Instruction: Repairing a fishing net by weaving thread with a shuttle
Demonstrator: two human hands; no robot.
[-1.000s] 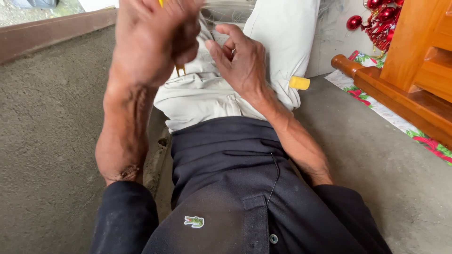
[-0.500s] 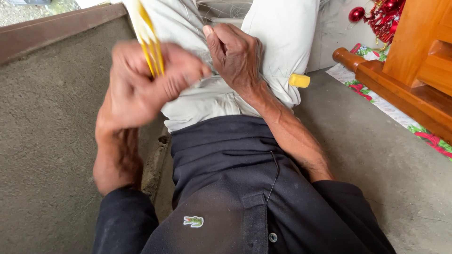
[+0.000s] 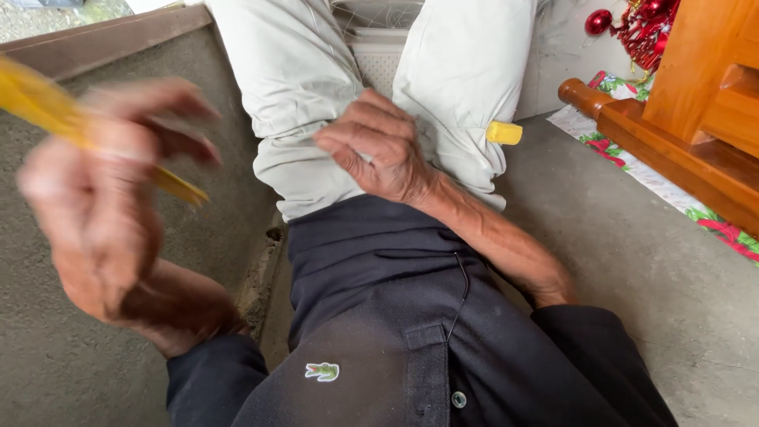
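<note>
The left hand (image 3: 103, 213) has swung out leftward, gripping the yellow strip (image 3: 47, 107), blurred; the right hand (image 3: 375, 146) stays closed, pinching something at the pale trousers (image 3: 300, 87).

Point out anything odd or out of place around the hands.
A small yellow piece sits against the pale trousers, apart from the blurred yellow strip in the left hand. The right hand pinches something too small to identify. Nothing is spilled or broken.
</note>
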